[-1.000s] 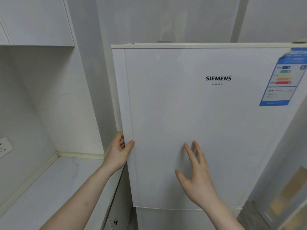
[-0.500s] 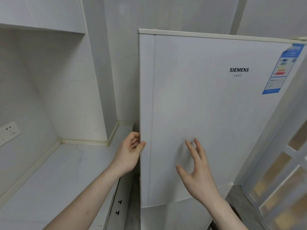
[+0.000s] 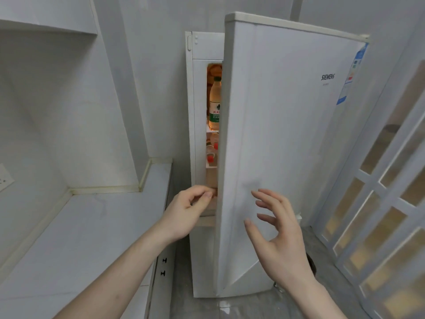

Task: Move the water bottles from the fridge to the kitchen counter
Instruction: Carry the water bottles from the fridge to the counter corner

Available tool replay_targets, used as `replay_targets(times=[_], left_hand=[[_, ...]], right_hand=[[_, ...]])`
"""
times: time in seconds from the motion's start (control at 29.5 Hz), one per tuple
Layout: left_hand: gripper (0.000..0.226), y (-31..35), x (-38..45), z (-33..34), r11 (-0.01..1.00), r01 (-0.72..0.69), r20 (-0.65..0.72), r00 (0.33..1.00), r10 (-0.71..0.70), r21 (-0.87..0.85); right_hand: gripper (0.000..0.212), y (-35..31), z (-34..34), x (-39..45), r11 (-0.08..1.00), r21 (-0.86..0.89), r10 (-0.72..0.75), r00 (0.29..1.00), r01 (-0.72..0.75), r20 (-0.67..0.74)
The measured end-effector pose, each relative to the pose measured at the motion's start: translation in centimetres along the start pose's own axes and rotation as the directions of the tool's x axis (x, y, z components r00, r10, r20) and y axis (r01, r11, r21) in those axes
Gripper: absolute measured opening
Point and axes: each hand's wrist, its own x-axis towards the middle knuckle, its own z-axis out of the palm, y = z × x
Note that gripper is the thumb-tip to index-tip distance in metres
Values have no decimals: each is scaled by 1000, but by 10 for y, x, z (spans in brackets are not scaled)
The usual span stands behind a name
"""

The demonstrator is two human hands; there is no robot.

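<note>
- A wall socket (image 3: 5, 178) sits at the far left edge, on the white wall above the kitchen counter (image 3: 76, 229), a pale marbled surface that runs from the left wall up to the fridge.
- Two small black knobs (image 3: 163, 267) show on the cabinet front below the counter's right end.
- The left hand (image 3: 187, 209) reaches over the counter's right end to the edge of the fridge door (image 3: 287, 146); its fingers are curled at that edge, but whether they actually grip it cannot be told.
- The door stands partly open, showing a narrow lit strip of the fridge's inside.
- In that strip, a water bottle (image 3: 215, 104) with a green cap stands upright on the upper shelf, half hidden by the door.
- Below it, smaller red-capped bottles (image 3: 211, 153) lie on the next shelf.
- The right hand (image 3: 279, 236) hovers just before the door's front, fingers spread and relaxed, holding nothing.
- A blue label (image 3: 351, 72) is stuck near the door's right edge.
</note>
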Motion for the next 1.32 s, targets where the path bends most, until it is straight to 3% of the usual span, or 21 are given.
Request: replay_targets(times=[0.14, 0.3, 0.37, 0.58, 0.81, 1.32], left_hand=[[28, 13, -11, 13, 998, -14, 95, 995, 19, -60], [33, 26, -22, 22, 984, 4, 343, 937, 58, -176], [34, 26, -24, 24, 987, -4, 380, 923, 65, -159], [28, 20, -16, 12, 995, 30, 202, 979, -10, -98], [31, 20, -9, -10, 1000, -26, 173, 985, 23, 12], [30, 53, 45, 6, 985, -154, 219, 967, 133, 81]], right_hand=[[49, -22, -7, -16, 994, 81, -63, 996, 69, -67], [46, -48, -10, -28, 974, 186, -107, 987, 129, -122], [46, -56, -10, -32, 972, 190, -117, 986, 138, -115], [47, -52, -5, -27, 989, 127, -74, 997, 78, -37], [47, -14, -22, -7, 989, -141, 33, 999, -33, -3], [49, 24, -106, -8, 916, -311, 176, 951, -253, -253]])
